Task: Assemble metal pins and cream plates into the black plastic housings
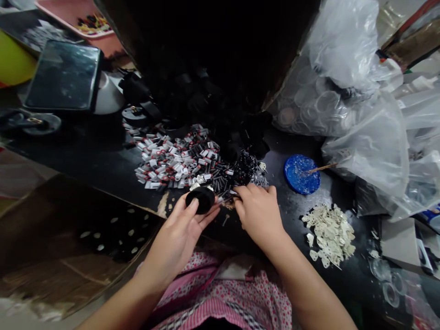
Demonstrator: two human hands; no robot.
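My left hand (185,227) is closed around a black round cup-shaped part (200,201), thumb against its dark opening. Small white pieces (197,182) show just beyond the part's far rim. My right hand (257,211) reaches to the front edge of a pile of small dark springs (223,181), fingertips bent together and partly hidden; what they pinch cannot be made out. Behind my left hand spreads a heap of small white and grey tubes (172,160) with red bands. A heap of small black pieces (244,167) lies just beyond my right hand.
To the right are a blue round lid (301,174) with a stick on it and a heap of cream flat pieces (332,233). Plastic bags (371,151) crowd the right side. A cardboard box (44,256) with dark parts stands lower left. A large dark box (213,46) is behind.
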